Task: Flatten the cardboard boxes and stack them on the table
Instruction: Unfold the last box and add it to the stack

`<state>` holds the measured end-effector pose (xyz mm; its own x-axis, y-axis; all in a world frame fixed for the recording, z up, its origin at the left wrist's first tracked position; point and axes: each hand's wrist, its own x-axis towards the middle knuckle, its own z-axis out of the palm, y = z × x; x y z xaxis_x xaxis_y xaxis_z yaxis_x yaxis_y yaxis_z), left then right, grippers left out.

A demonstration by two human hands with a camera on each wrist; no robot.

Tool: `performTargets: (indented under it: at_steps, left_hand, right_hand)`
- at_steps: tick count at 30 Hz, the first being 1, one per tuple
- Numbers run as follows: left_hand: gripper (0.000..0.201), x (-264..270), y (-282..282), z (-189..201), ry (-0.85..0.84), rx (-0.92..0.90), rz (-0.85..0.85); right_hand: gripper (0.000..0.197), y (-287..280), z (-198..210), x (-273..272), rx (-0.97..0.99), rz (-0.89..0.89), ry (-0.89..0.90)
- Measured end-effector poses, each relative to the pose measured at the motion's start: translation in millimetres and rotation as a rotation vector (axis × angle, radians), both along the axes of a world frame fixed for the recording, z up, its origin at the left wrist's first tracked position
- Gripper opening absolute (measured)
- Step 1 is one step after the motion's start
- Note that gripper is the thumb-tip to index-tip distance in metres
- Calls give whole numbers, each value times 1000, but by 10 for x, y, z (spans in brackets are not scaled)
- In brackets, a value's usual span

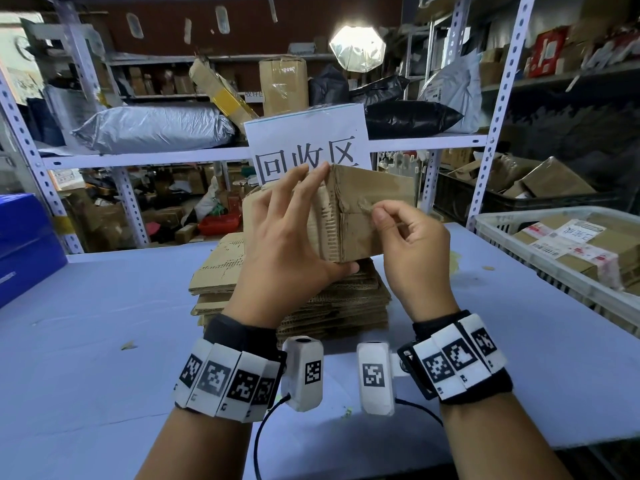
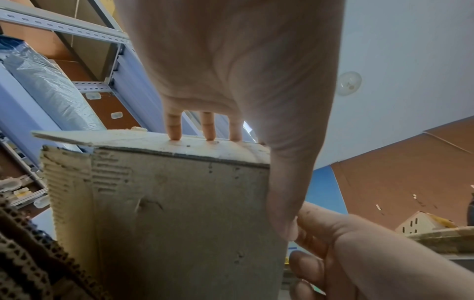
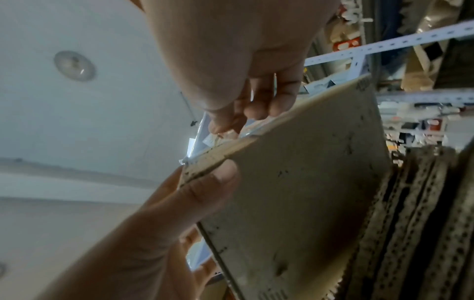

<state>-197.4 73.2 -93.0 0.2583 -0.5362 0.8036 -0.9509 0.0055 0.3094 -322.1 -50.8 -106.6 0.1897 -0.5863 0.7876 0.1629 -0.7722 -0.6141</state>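
A small worn cardboard box [image 1: 360,230] is held up above a stack of flattened cardboard [image 1: 311,296] on the blue table [image 1: 104,323]. My left hand [image 1: 311,223] grips the box from the left, fingers spread over its torn corrugated side and thumb hooked under the bottom edge. My right hand [image 1: 381,216] pinches a strip of clear tape [image 1: 365,204] on the box's front face. In the left wrist view three fingers [image 2: 174,130] press on the box [image 2: 179,213]. The right wrist view shows the tape [image 3: 215,138] at the box's edge [image 3: 295,192].
A white crate [image 1: 491,218] of taped parcels sits at the table's right. A blue box [image 1: 24,237] stands at the left. Behind the stack a white paper sign [image 1: 308,140] hangs on metal shelving [image 1: 138,161] loaded with bags and boxes.
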Motion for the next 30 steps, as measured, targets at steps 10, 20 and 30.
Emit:
performTargets:
  at_steps: [10,20,30]
  left_hand:
    - [122,-30,24,19,-9,54,-8]
    - [126,36,51,55,40,48,-26]
    - [123,42,53,54,32,33,-63]
  right_hand:
    - [18,-47,27,-52,-141,-80,76]
    - [46,-49,164,-258,-164,152,243]
    - [17,-36,184,-271,-272,-115,241]
